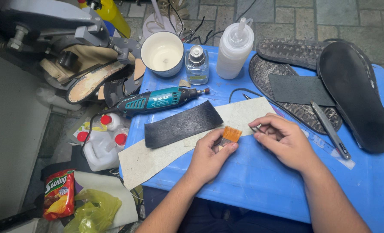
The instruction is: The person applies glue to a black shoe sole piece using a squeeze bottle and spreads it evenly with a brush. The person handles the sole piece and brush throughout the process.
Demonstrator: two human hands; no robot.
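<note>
table (261, 181): blue plastic top, scuffed, fills most of the view.
insole (355, 95): black, smooth, long oval, far right, well apart from both hands.
treaded sole (299, 110): grey, knobbly, under a dark flat rectangle.
pale sheet (157, 157): off-white, fibrous, long strip running lower-left to upper-right under the hands' far side.
black strip (181, 125): dark leathery piece on the pale sheet, just left of l hand.
rotary tool (157, 100): teal + black, lies across the table's back, nose to the right.
squeeze bottle (234, 47): translucent white, upright, nozzle cap.
cup (162, 53): white, round, pale liquid inside.
glass bottle (197, 64): small, clear, metal cap, btwn cup + squeeze bottle.
left hand (209, 157): closed on the brush handle, thumb + fingers pinching.
right hand (282, 140): fingers curled, tips pinching smth thin + dark; can't tell what.
brush (231, 134): small flat, orange bristles up + toward the pale sheet, long axis near upright-diagonal; sits btwn the hands, l hand has it, r hand just beside.
knife (330, 129): slim metal, right of r hand.
</note>
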